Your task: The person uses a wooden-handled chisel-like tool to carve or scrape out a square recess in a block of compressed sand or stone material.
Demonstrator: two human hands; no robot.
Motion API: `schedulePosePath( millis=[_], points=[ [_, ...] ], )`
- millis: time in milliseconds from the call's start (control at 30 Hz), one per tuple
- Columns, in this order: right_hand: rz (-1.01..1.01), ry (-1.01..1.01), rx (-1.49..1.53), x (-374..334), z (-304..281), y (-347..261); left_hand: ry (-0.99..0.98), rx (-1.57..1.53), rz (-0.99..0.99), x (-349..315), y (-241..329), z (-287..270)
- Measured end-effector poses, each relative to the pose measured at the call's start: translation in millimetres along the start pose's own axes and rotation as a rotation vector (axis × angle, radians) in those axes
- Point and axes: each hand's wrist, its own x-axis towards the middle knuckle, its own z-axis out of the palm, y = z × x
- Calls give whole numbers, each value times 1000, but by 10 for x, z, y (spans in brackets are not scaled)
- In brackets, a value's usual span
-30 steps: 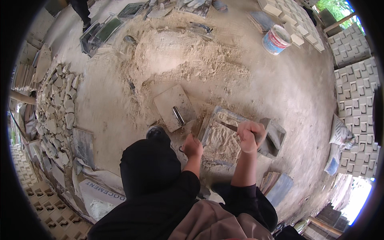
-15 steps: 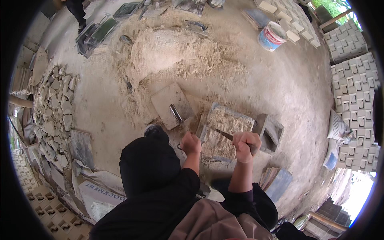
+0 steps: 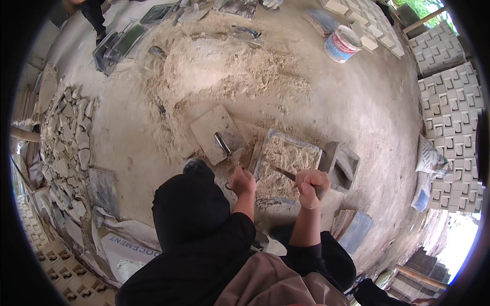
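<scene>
My right hand (image 3: pixel 312 186) is closed round the handle of a narrow, pointed tool (image 3: pixel 284 172), its tip directed left over a rectangular mould tray (image 3: pixel 261 162). Rough, crumbly pale mix (image 3: pixel 286 153) fills the tray. Just left of the tray, my left hand (image 3: pixel 242 182) is closed in a fist. A small dark curved piece shows beside it; whatever the fingers hold is hidden. Beyond my left hand lies a flat square plate (image 3: pixel 214 133) with a shiny metal cylinder-shaped handle (image 3: pixel 222 143) on it. A grey block-shaped mould (image 3: pixel 340 166) stands against the tray's right side.
A heap of pale powdery mix (image 3: pixel 204 66) spreads ahead. A bucket (image 3: pixel 342 44) stands far right, near stacked pale blocks (image 3: pixel 451 137). Broken shards (image 3: pixel 66 148) are piled at left. Thin boards (image 3: pixel 353 230) lie by my right knee. Another person's leg (image 3: pixel 94 18) shows far left.
The whole view has shifted slightly. Both hands stay closed in nearly the same places, and the tool still hangs over the tray.
</scene>
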Motion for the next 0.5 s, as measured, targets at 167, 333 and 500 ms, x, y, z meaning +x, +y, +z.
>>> schedulePosePath(
  millis=[167,333,500],
  points=[
    [90,15,-44,59,-1,151,-18,-4,-5,22,-35,75],
    [113,12,-64,15,26,145,31,16,50,5,-12,65],
    [121,-23,5,5,-46,30,11,-4,26,28,-44,75]
  ],
)
